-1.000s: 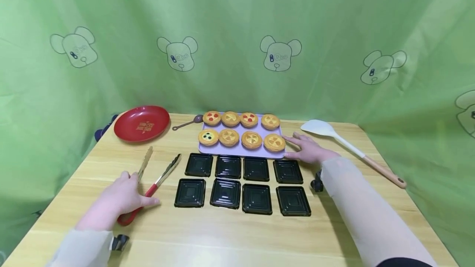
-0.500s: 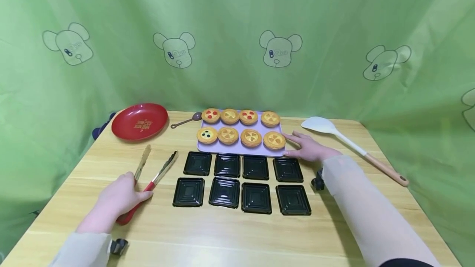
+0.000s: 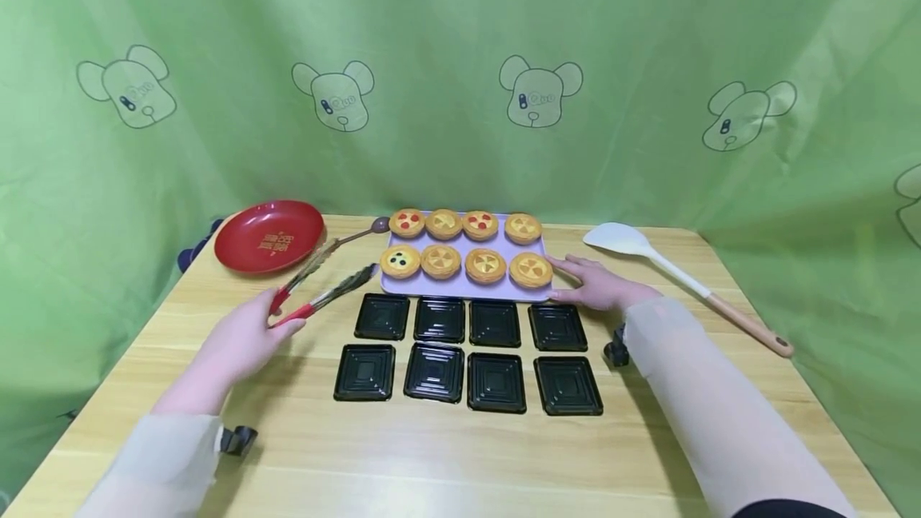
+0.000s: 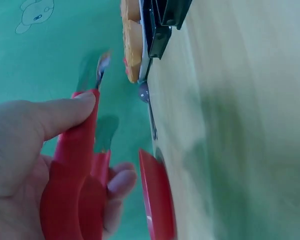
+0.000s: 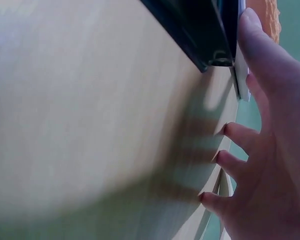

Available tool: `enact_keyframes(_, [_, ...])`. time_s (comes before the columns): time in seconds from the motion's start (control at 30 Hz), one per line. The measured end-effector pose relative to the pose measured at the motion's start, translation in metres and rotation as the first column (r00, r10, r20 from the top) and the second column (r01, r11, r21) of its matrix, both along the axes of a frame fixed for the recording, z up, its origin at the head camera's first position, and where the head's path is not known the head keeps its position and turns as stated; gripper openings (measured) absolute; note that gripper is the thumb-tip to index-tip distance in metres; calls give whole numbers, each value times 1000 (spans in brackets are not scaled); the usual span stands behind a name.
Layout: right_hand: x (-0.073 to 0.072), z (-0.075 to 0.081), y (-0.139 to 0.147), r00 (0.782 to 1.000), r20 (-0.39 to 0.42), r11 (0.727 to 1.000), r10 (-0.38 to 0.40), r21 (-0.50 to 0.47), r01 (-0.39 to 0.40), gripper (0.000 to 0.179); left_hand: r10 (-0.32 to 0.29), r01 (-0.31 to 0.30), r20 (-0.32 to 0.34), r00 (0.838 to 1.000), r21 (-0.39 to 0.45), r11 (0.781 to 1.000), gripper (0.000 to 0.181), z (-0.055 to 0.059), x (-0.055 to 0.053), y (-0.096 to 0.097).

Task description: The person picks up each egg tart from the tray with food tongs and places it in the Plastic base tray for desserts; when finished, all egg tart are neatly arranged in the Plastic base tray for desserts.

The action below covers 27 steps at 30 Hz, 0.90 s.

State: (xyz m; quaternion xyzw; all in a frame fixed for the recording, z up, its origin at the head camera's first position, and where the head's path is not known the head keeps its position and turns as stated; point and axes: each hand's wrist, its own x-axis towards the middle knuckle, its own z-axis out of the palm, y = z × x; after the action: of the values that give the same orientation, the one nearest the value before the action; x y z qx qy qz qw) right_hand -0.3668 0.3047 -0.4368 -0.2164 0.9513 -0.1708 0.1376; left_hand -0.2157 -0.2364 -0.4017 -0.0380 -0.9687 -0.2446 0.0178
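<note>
My left hand (image 3: 243,336) grips metal tongs with red handles (image 4: 75,150), its thumb along one handle and fingers round the other. The tongs' arms (image 3: 338,289) are spread apart, held over the table, their tips reaching toward the brown spoon and the left end of the lavender tray (image 3: 460,292). Two rows of tarts sit on that tray, some topped with red or dark pieces, such as the dark-dotted tart (image 3: 400,261). At the tray's right end rests my right hand (image 3: 600,284), thumb (image 5: 252,25) against the tray edge and other fingers spread, fingertips down at the tabletop.
Several black square plastic trays (image 3: 496,383) lie in two rows in front of the tarts. A red plate (image 3: 269,237) stands at the back left, with a brown spoon (image 3: 380,225) beside it. A white ladle (image 3: 626,240) with a wooden handle lies at the right. Green curtain (image 3: 432,158) hangs behind.
My left hand has lifted the tongs off the table and moved them forward toward the tarts. My right hand stays at the tray's right end.
</note>
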Motion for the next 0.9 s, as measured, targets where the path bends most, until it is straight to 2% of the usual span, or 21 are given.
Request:
enact_keyframes(0.2, [-2,-1,1,1000,-3,1000,-6,6,6,84,-59,59,-17,998,5,998,64,1,-23,16])
enact_keyframes(0.47, [0,-2,-1,1000,0,1000,-3,11,3,84,-108,109,21,994,-26,994,64,-1,-50,28])
enact_keyframes(0.7, [-1,-2,-1,999,34,1000,-29,10,28,83,-123,125,64,990,-29,992,69,5,-63,29])
enact_keyframes(0.9, [-2,-3,1,999,31,1000,-23,10,23,83,-130,136,89,988,-69,988,69,10,-71,29])
